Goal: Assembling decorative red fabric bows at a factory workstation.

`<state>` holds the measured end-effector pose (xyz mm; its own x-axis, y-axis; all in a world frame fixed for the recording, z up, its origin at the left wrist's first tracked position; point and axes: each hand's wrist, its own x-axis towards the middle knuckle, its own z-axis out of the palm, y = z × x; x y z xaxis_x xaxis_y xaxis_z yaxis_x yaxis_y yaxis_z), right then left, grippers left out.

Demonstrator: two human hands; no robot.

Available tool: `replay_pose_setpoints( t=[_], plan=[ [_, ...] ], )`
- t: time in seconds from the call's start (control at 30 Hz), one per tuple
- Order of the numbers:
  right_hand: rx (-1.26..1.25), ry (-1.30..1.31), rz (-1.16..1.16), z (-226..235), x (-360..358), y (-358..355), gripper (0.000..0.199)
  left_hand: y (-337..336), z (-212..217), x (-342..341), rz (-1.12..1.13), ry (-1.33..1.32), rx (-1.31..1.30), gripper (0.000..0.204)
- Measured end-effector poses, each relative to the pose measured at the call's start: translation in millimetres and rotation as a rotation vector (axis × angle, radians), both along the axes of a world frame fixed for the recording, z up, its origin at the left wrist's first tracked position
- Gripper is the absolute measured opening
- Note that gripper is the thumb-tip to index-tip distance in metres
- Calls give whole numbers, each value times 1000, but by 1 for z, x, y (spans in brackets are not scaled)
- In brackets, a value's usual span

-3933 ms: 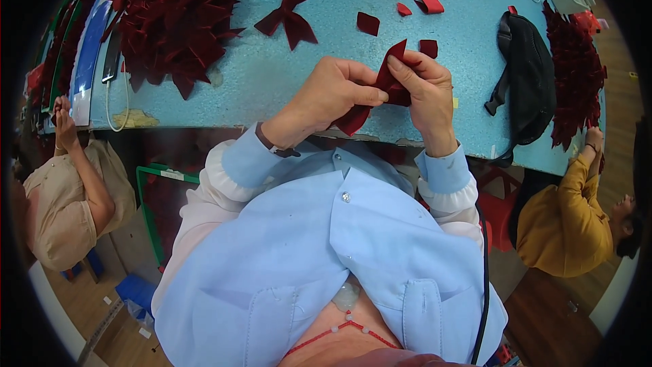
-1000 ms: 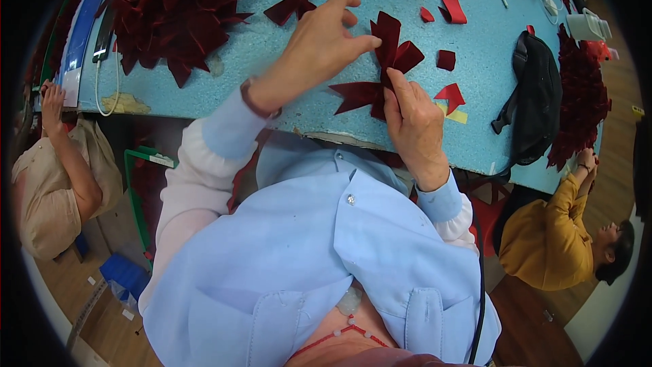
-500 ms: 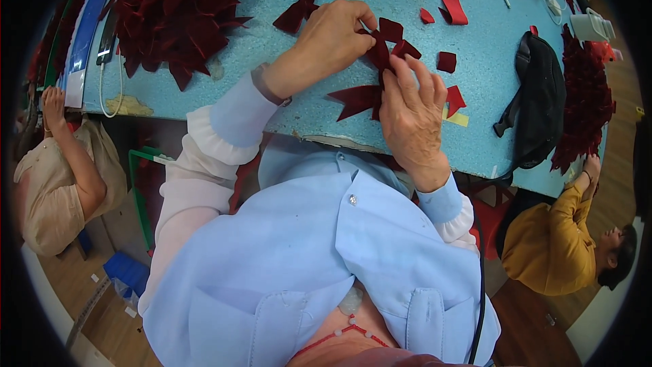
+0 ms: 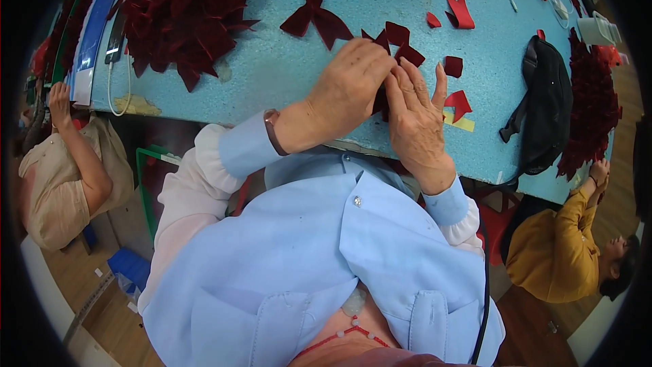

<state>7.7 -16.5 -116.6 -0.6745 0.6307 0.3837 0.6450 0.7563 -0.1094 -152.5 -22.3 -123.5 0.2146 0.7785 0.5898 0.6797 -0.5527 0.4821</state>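
Here your left hand (image 4: 350,88) and right hand (image 4: 414,119) sit close together, side by side and touching, both pressed down over a dark red fabric piece (image 4: 397,44) that lies on the blue surface (image 4: 272,75) near its front edge. Your left hand curls over the piece with fingers bent, gripping the cloth beneath; your right hand lies flatter, fingers spread and pointing away from you, its inner edge against the left. Only the pointed, notched ends of the piece poke out beyond your fingertips; the rest is hidden under your hands.

Just to the right of your right hand lie a small dark red square scrap (image 4: 453,66) and a brighter red cut scrap (image 4: 459,103) resting on a yellow strip (image 4: 462,122). Farther away from you sits a finished dark red bow (image 4: 316,3), apart from your hands, with two small red scraps (image 4: 458,10) to its right. A large heap of dark red bows (image 4: 183,13) fills the far left of the surface, beside a white cable (image 4: 112,88). A black bag (image 4: 543,105) lies at the right, with another heap of dark red pieces (image 4: 591,112) just beyond it.

A person in beige (image 4: 61,163) sits at your left below the surface edge, and a person in a yellow top (image 4: 564,245) at your right reaches up to the heap.
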Motion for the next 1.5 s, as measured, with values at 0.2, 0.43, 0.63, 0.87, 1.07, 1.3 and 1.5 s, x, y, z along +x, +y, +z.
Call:
replay_pose_setpoints(
  t=[0.2,0.43,0.63,0.87,1.07,1.3,1.5],
  plan=[
    [-29,4,-6,3,6,-2,34,-8,-6,4,-15,250,-10,40],
    [-25,35,-5,2,12,-14,33,-23,0,5,85,458,-77,40],
    [15,49,9,-14,25,-35,32,-37,-5,-15,217,494,42,33],
    [23,64,8,-11,24,-34,31,-64,17,10,162,63,-36,17],
    [-32,83,-9,13,13,-37,32,-67,16,16,43,91,-231,6],
    [-31,28,-26,5,19,-32,29,-72,11,3,-64,275,-172,11],
    [-125,267,-4,12,18,-41,28,-95,29,-33,85,130,-344,8]
  ],
)
